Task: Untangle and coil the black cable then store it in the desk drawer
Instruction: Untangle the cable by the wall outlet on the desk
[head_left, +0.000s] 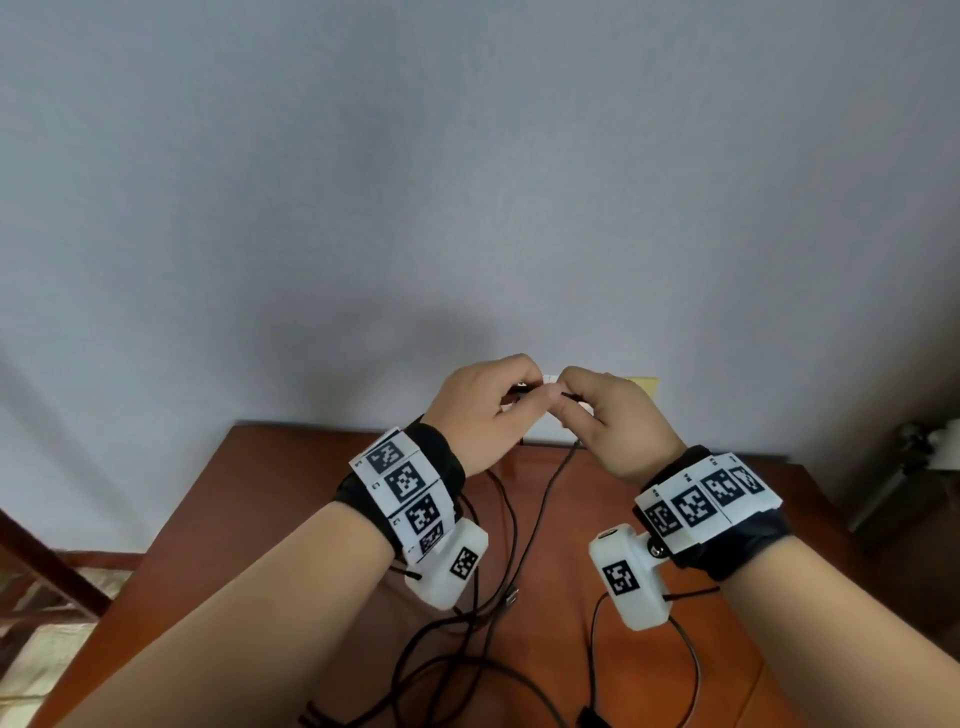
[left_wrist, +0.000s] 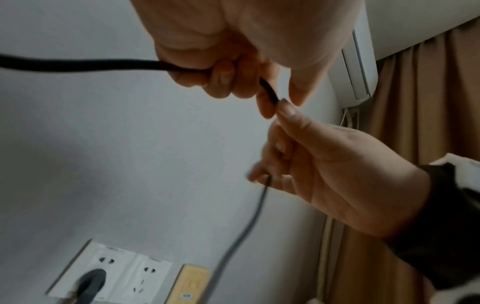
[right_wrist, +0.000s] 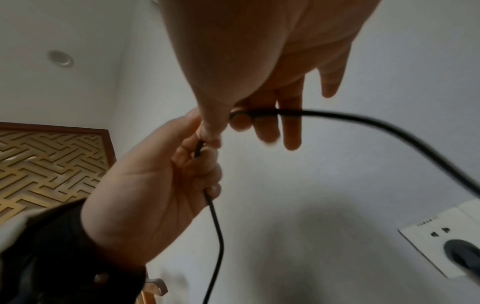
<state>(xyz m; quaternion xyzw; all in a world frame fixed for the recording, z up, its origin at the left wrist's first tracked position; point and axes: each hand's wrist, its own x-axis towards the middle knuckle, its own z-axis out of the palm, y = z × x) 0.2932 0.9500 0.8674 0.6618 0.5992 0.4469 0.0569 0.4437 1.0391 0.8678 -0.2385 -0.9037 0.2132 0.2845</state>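
Black wristbands (head_left: 441, 457), checkered white tags (head_left: 402, 480)

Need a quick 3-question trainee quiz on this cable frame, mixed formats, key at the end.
1. True or false: the black cable is already coiled and lying in the drawer.
2. Multiple choice: where do the left hand and right hand hold the cable? A) flat on the desk B) raised above the desk, in front of the wall C) inside a drawer
3. Fill in: in the left wrist view, the wall socket has a dark ____ in it.

Key: 1 false; 2 B; 3 plug
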